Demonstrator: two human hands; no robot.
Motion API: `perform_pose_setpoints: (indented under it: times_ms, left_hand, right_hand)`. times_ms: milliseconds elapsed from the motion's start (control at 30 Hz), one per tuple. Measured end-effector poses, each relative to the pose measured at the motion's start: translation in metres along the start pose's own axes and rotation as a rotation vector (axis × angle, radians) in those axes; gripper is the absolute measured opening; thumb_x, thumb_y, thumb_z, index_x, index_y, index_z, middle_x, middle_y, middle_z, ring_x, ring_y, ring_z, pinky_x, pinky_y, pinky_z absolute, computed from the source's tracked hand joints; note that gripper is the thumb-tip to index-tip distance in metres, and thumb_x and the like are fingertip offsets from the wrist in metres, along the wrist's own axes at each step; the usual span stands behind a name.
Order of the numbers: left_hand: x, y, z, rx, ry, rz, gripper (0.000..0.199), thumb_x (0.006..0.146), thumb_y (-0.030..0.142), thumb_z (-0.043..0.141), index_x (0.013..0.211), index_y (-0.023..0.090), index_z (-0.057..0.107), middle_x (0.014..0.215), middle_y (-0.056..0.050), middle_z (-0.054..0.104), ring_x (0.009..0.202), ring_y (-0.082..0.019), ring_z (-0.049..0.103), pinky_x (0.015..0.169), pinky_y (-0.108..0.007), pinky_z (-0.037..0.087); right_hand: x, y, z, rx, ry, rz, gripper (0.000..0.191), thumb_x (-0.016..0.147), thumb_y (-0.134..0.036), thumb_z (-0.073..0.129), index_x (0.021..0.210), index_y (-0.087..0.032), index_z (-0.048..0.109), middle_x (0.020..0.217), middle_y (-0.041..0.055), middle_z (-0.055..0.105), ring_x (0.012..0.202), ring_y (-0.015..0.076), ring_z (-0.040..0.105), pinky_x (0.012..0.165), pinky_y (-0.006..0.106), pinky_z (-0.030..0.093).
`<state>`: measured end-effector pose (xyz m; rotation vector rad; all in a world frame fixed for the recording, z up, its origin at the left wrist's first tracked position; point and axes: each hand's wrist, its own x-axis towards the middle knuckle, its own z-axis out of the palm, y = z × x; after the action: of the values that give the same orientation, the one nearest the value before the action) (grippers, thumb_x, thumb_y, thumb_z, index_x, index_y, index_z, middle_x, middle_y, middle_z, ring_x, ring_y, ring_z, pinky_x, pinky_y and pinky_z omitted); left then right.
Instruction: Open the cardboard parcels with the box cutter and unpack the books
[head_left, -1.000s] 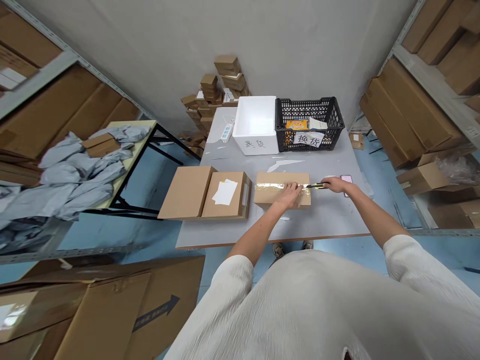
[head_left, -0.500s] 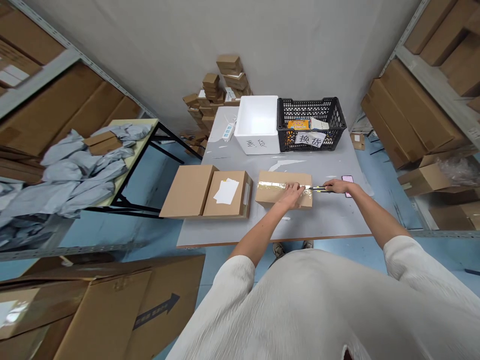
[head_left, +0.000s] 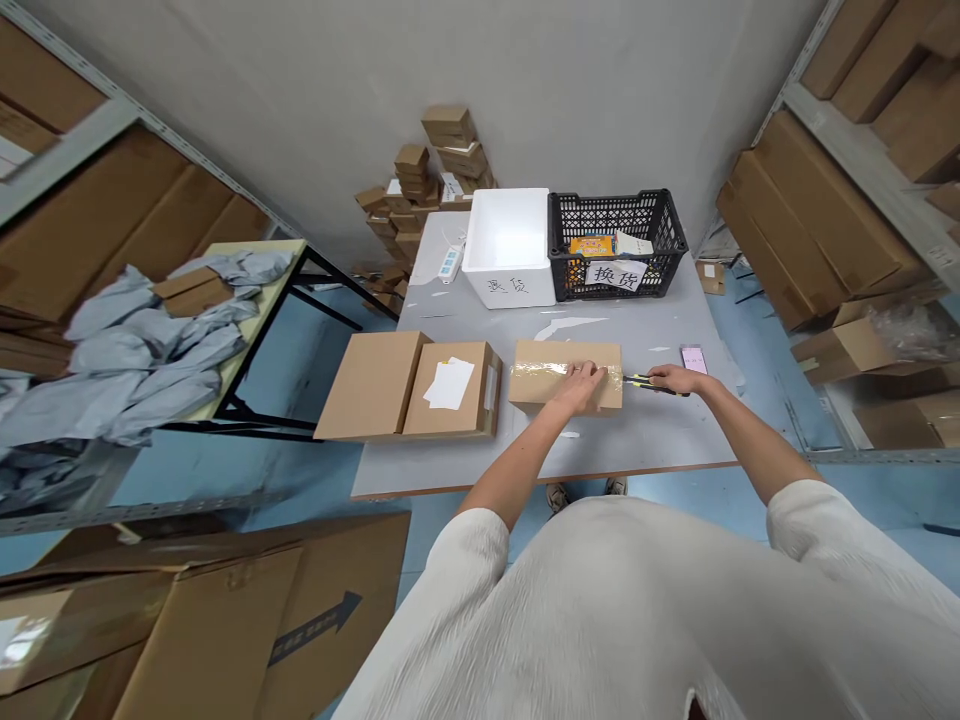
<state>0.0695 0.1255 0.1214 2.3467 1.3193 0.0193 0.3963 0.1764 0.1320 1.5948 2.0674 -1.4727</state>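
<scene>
A taped cardboard box (head_left: pixel 536 376) lies on the grey table in front of me, with shiny clear tape along its top. My left hand (head_left: pixel 581 388) rests on the right part of its top, fingers stretched out and somewhat apart. Just off the box's right end, my right hand (head_left: pixel 673 379) is closed around a black and yellow utility knife (head_left: pixel 640 381). The knife's tip points left, at the box's right edge; whether it touches the cardboard I cannot tell. A phone with a lit pink screen (head_left: pixel 694 359) lies just beyond my right hand.
Left on the table (head_left: pixel 420 470) is an open-flapped box (head_left: pixel 382 385) with white papers (head_left: pixel 448 384) on it. Behind stand a white foam bin (head_left: pixel 510 290) and a black crate (head_left: pixel 660 270). Grey parcels (head_left: pixel 120 370) cover the left side table; shelves of cartons (head_left: pixel 825 220) flank both sides.
The knife has drawn slightly right, its tip going from over the box's end to its edge, and its handle tilts more toward me. More of the phone shows. My left hand stays on the box.
</scene>
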Motion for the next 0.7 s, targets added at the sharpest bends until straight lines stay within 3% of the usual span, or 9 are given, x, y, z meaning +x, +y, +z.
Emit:
perform_pose_setpoints:
  times_ms: [133,233,333,433,567,700]
  left_hand:
    - [-0.004,-0.004,0.001,-0.045,0.036,0.031,0.095,0.079,0.039,0.093,0.161,0.031,0.046,0.150,-0.013,0.052,0.149,-0.037,0.049,0.135,-0.054,0.024]
    - [-0.006,-0.001,0.000,-0.079,0.091,-0.007,0.086,0.097,0.048,0.074,0.171,0.030,0.035,0.154,-0.015,0.053,0.149,-0.037,0.050,0.132,-0.054,0.030]
    - [-0.002,0.005,-0.004,-0.093,0.155,-0.105,0.064,0.111,0.036,0.045,0.173,0.027,0.034,0.166,-0.019,0.046,0.142,-0.034,0.059,0.124,-0.053,0.041]
    - [0.005,0.009,-0.006,-0.074,0.217,-0.213,0.062,0.109,0.025,0.042,0.170,0.024,0.039,0.172,-0.020,0.042,0.144,-0.035,0.058,0.123,-0.053,0.044]
    - [0.012,0.007,-0.005,-0.027,0.224,-0.243,0.069,0.102,0.024,0.055,0.170,0.023,0.040,0.175,-0.022,0.040,0.167,-0.037,0.033,0.136,-0.059,0.024]
    - [0.023,0.000,-0.007,-0.053,0.137,-0.239,0.086,0.096,0.025,0.063,0.175,0.024,0.030,0.185,-0.021,0.023,0.175,-0.039,0.011,0.138,-0.069,0.009]
  right_hand:
    - [-0.017,0.004,-0.003,0.078,0.095,0.008,0.041,0.097,-0.064,0.067,0.100,-0.023,0.067,0.092,0.0056,0.075,0.069,0.0153,0.062,0.054,0.023,0.043]
    - [-0.025,0.000,0.000,0.188,0.151,-0.030,0.044,0.100,-0.066,0.065,0.114,-0.025,0.064,0.103,0.0071,0.080,0.075,0.0167,0.070,0.055,0.022,0.045]
    - [-0.030,-0.008,0.010,0.175,0.237,-0.113,0.046,0.104,-0.065,0.059,0.124,-0.025,0.065,0.101,0.0070,0.082,0.078,0.0191,0.071,0.063,0.026,0.051]
    - [-0.035,-0.013,0.019,0.034,0.324,-0.184,0.046,0.109,-0.059,0.051,0.131,-0.024,0.072,0.104,0.0081,0.083,0.092,0.0248,0.073,0.083,0.036,0.058]
    - [-0.041,-0.012,0.028,-0.220,0.384,-0.240,0.044,0.108,-0.047,0.057,0.143,-0.029,0.076,0.126,0.0098,0.080,0.117,0.0317,0.071,0.103,0.043,0.055]
    - [-0.040,-0.008,0.036,-0.394,0.433,-0.199,0.047,0.105,-0.040,0.062,0.150,-0.030,0.073,0.124,0.0131,0.076,0.118,0.0349,0.070,0.103,0.044,0.052]
